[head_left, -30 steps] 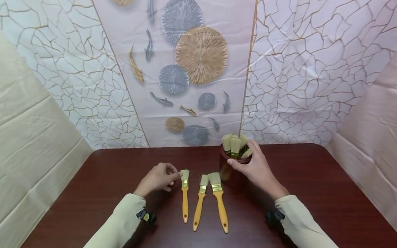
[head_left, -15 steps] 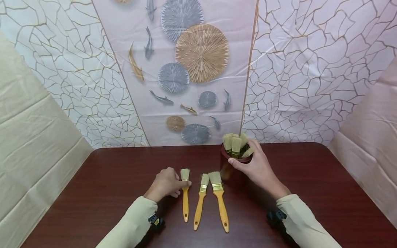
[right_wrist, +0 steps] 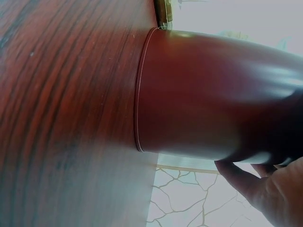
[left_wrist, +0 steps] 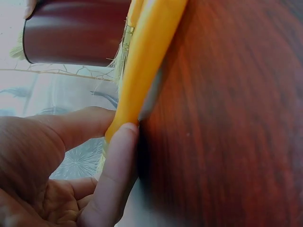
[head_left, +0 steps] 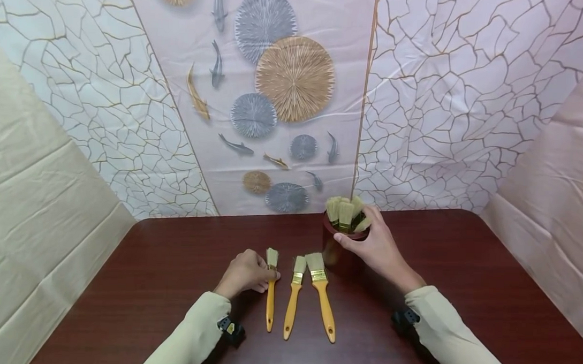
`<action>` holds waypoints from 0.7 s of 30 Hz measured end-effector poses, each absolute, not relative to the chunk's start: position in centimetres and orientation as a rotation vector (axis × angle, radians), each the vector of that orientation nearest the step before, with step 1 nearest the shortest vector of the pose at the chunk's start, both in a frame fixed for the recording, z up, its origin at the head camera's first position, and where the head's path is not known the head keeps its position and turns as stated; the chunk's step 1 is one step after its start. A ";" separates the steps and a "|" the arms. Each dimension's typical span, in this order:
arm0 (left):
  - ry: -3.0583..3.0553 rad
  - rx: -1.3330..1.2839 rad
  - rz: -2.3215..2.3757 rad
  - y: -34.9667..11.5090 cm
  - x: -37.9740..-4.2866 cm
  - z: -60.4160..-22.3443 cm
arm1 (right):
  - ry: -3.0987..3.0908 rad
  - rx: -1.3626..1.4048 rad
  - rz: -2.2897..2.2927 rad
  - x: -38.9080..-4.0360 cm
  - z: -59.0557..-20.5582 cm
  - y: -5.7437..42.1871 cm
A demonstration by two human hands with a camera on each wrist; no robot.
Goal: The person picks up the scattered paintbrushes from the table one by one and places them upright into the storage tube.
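1. Brushes [head_left: 345, 212] in the cup [head_left: 334, 250]: a big bunch, hair up, too close together to count. Handles hidden inside. Looks like the done part.
2. Out of the cup: three more. Looks like the part left, so likely well along but not finished.
3. Left brush [head_left: 270, 304]: in the left hand [head_left: 245, 274], pinched between thumb and finger high on the yellow handle, just under the metal. Very close to the table [head_left: 124, 283]; cannot tell if fully lifted off. Not in the cup yet.
4. Middle brush [head_left: 292, 305]: flat on the table, hair pointing away, touched by no hand.
5. Wide brush [head_left: 325, 303]: flat on the table too, near the cup, also free of any hand. Hair right beside the middle brush's hair; cannot tell if touching. Handle ends apart.
6. Right hand [head_left: 378, 252]: clamped on the cup near the top, thumb on the front edge, fingers at the far side. Seems to be for keeping the cup steady, upright on the table.
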State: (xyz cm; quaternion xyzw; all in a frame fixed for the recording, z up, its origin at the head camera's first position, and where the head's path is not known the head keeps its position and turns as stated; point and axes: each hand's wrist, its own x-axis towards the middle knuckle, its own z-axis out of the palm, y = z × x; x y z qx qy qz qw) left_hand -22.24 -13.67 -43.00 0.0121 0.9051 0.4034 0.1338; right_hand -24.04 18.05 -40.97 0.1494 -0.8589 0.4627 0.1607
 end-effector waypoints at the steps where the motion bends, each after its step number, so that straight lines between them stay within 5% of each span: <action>1: 2.621 0.041 1.178 -13.7 -22.2 -43.0 | -2.454 0.425 1.322 -24.0 -41.0 18.0; 10: 2.564 0.176 1.374 -13.2 -22.4 -41.1 | -2.453 0.423 1.321 -24.0 -41.0 18.0; 21: 2.656 0.510 1.655 -10.9 -22.8 -34.2 | -2.456 0.423 1.336 -23.9 -40.8 17.9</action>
